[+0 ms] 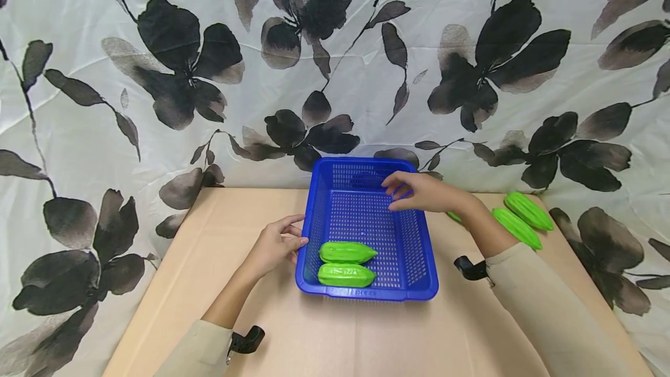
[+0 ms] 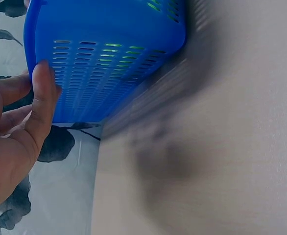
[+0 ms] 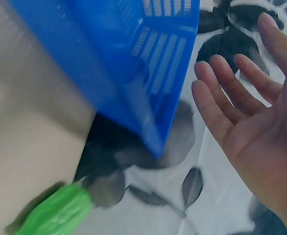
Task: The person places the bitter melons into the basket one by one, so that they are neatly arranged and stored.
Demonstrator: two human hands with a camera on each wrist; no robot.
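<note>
A blue perforated plastic basket (image 1: 369, 294) stands on the table, its far end toward the patterned cloth. Two bright green, ridged, pointed gourd-like pieces (image 1: 348, 252) lie side by side in its near left corner. My left hand (image 1: 274, 245) holds the basket's left rim; in the left wrist view, fingers reach under the rim against the slotted outer wall (image 2: 75, 73). Over the basket's far right side hovers my right hand (image 1: 426, 192), fingers loosely bent, nothing in it. The right wrist view shows that hand (image 3: 261, 117) apart from the basket.
To the right of the basket lie more green pieces (image 1: 517, 228), one partly hidden behind the right forearm. The wooden table (image 1: 235, 208) ends at a hanging white cloth (image 1: 366, 74) with dark flowers. Both wrists wear black cameras (image 1: 248, 340).
</note>
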